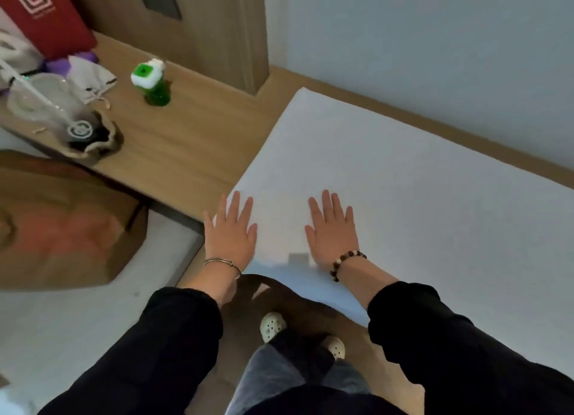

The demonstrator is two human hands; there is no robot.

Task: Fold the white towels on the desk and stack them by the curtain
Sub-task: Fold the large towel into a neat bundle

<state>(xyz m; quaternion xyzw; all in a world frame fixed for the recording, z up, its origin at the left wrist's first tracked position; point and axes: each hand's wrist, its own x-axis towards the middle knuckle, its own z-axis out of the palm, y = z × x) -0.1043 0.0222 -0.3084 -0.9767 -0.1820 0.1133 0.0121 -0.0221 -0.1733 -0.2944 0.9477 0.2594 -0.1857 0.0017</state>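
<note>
White towel (pixel 388 166) is laid out flat on the wooden table (pixel 192 141), filling most of the centre and right of the frame, and its far edge runs close along the wall.

Going from the left: a brown paper bag (pixel 62 222) sits at mid-left, a bit blurry. A red bag (pixel 46 14) is standing at the upper left corner of the table. Just below it there's a clear plastic cup (pixel 40 101) with a straw and a small pale cloth pouch (pixel 93 79). A green bottle (pixel 153 84) with a white cap stands upright a little to the right of those, well apart from the towel.

Left hand (pixel 231 228) is palm-down on the towel's near left corner with its fingers straight and fanned out, and a thin metal bangle (pixel 222 264) on the wrist. Right hand (pixel 332 231) is beside it, also flat on the towel with its fingers spread, and wears a beaded bracelet (pixel 344 264). Neither hand is gripping anything. Black sleeves on both arms, and pale clogs (pixel 272 326) show at bottom centre.
</note>
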